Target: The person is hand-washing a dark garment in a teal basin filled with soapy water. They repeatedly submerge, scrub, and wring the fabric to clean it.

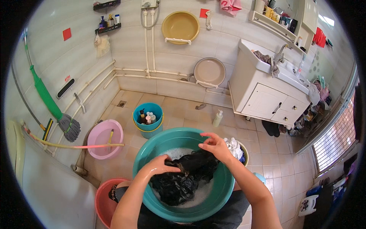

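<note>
**Wet black garment, two-hand hold**

Black garment (183, 177) sits in suds inside teal basin (225, 187) on floor. Left hand (158, 166) & right hand (217, 147) each closed on a bunched fold. Likely soaked, heavy, limp, soapy-slick; best held by gathered cloth w/ full fists.

- Left hand (159, 165) is curling its wet fingers closed, palm down.
- Right hand (215, 146) is seemingly pinching, wrist bent.
- Both forearms are reaching forward, bare and wet.

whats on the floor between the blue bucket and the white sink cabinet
In the head view, a white pump bottle stands on the tiles between the blue bucket and the cabinet.
</note>
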The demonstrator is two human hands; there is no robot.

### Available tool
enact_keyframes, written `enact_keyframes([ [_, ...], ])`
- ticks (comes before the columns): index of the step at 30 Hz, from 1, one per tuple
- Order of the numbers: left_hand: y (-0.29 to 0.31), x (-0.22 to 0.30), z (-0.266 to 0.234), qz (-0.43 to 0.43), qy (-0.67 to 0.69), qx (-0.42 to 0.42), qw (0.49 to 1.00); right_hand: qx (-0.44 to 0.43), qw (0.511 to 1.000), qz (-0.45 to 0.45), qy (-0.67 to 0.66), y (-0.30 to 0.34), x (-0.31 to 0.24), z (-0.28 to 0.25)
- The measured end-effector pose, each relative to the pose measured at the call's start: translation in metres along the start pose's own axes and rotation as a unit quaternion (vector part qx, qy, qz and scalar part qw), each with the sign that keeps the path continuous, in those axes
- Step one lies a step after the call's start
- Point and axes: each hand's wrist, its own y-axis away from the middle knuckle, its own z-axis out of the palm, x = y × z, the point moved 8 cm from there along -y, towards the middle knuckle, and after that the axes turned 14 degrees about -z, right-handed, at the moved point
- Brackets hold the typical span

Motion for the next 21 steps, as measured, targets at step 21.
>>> enact_keyframes([
  [21, 0.037, 0.029, -0.037, 0.032, 0.571, 0.068, 0.817, -0.395, 0.884, 0.207, 0.139, 0.087, 0.097, 0.048],
])
